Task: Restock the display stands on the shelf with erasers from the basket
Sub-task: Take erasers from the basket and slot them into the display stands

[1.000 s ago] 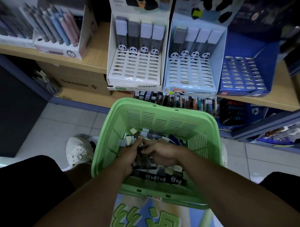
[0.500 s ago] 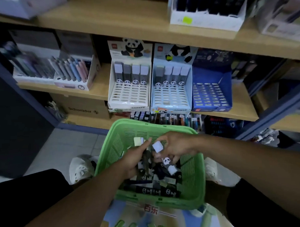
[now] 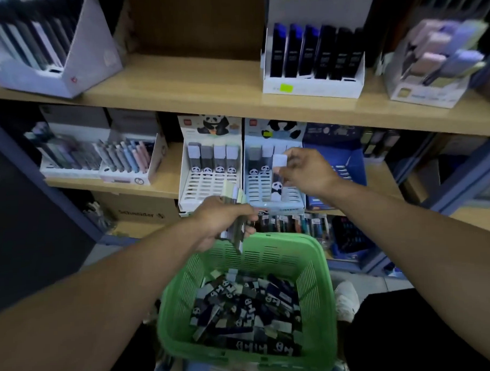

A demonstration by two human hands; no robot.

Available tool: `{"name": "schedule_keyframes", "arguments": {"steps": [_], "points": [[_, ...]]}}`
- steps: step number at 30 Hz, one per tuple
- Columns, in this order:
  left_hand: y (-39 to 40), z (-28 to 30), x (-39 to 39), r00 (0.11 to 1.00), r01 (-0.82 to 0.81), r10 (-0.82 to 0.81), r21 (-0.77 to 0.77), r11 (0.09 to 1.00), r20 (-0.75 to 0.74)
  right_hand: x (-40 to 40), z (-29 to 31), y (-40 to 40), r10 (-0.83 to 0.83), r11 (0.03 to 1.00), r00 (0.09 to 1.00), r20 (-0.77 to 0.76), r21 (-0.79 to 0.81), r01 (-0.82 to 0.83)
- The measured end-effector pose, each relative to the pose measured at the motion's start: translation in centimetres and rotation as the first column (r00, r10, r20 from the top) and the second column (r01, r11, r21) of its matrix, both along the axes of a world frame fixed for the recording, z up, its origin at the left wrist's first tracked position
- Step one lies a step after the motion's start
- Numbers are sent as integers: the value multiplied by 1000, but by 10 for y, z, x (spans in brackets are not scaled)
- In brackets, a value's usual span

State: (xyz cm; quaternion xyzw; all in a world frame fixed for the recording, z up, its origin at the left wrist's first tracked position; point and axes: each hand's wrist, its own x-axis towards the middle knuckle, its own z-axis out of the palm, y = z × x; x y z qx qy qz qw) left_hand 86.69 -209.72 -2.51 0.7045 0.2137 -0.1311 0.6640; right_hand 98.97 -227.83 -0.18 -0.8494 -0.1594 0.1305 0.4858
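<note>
Erasers (image 3: pixel 242 310) in panda sleeves lie heaped in the green basket (image 3: pixel 319 288) on the person's lap, and several are already out of it. The right hand (image 3: pixel 307 174) pinches one panda eraser (image 3: pixel 278 176) between thumb and fingertips, holding it upright against the pale blue display stand (image 3: pixel 274 195), just over its slotted tray. The left hand (image 3: pixel 223 222) grips a small bundle of erasers (image 3: pixel 235 213), fingers curled round them, above the far rim of the basket. The step in hand looks like seating a single eraser in the blue stand, whose lower rows are bare; the next move probably calls for lowering it squarely into a free slot below the filled top row, then drawing another from the bundle. The white display stand (image 3: pixel 210 183) beside it is likewise filled only along the top. Both stand on a wooden shelf (image 3: pixel 166 179) among pen boxes, with another shelf above and pale floor tiles below.
</note>
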Motion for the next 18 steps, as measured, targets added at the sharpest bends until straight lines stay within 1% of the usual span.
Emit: {"name": "schedule_keyframes", "arguments": {"steps": [3,5,7,9,11,12,15,18], "points": [[7,8,21,999,-16,15,30,999,34,11,-10,6,-58,996,979,197,-48,69],[8,4,28,998,-31,31,12,999,45,16,-16,12,-32,992,958,286,-106,65],[6,-4,33,997,-67,69,-63,996,30,20,-21,19,11,987,939,343,-156,45],[3,-9,39,991,-130,128,-195,972,-22,23,-23,23,48,985,916,399,-171,23],[1,-9,47,981,-196,185,-319,927,-66,28,-26,25,61,987,894,444,-159,12],[1,-9,51,978,-207,193,-344,916,-74,30,-27,25,61,988,886,459,-155,12],[0,-13,56,980,-196,178,-346,918,-83,36,-33,25,46,988,875,482,-149,30],[-1,-22,57,985,-173,153,-332,927,-85,40,-38,25,-4,991,876,481,-112,66]]}}
